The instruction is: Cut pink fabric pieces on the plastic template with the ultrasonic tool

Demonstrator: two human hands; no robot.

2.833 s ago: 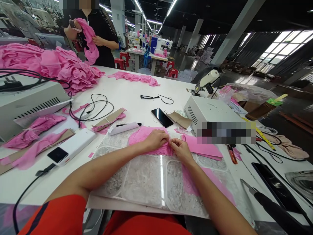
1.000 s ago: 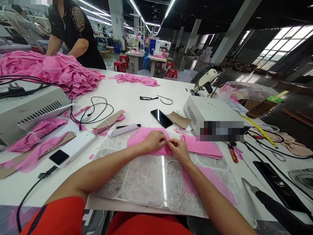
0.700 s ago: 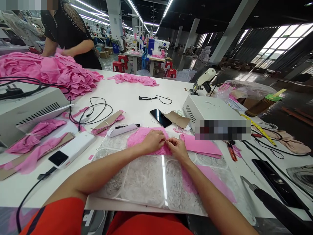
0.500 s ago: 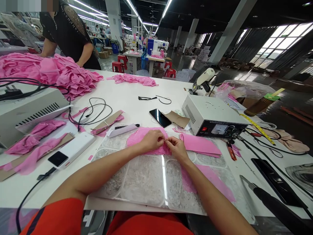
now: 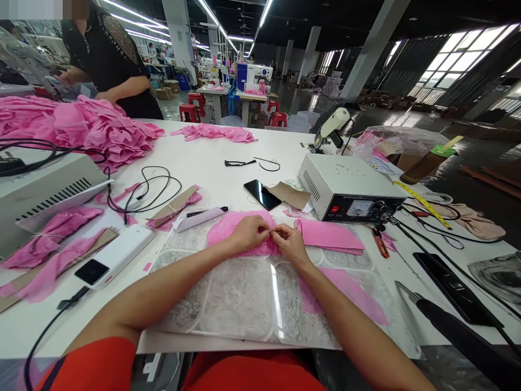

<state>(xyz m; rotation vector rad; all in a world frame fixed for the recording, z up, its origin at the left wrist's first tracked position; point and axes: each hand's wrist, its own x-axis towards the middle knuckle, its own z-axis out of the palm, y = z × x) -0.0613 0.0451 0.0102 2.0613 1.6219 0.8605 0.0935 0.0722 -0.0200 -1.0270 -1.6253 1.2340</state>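
Observation:
My left hand [image 5: 249,232] and my right hand [image 5: 288,243] meet over a piece of pink lace [image 5: 228,231] on a clear plastic sheet with lace patterns [image 5: 240,293]. Both hands are closed, fingertips pinched together on the lace's edge between them. Flat pink fabric pieces [image 5: 329,234] lie just right of my right hand. More pink fabric [image 5: 345,290] shows under the sheet beside my right forearm.
A white meter box [image 5: 345,187] stands to the right, a black phone [image 5: 261,194] and a white pen-like tool [image 5: 199,216] behind the lace. A power bank [image 5: 109,255], cables [image 5: 142,190], another grey box [image 5: 44,184] and pink piles [image 5: 81,127] fill the left. A person in black [image 5: 109,60] works at the far left.
My hands stay pinched on the lace in the same spot. The person in black has put down a pink garment and bent toward the pink pile. The view has shifted slightly.

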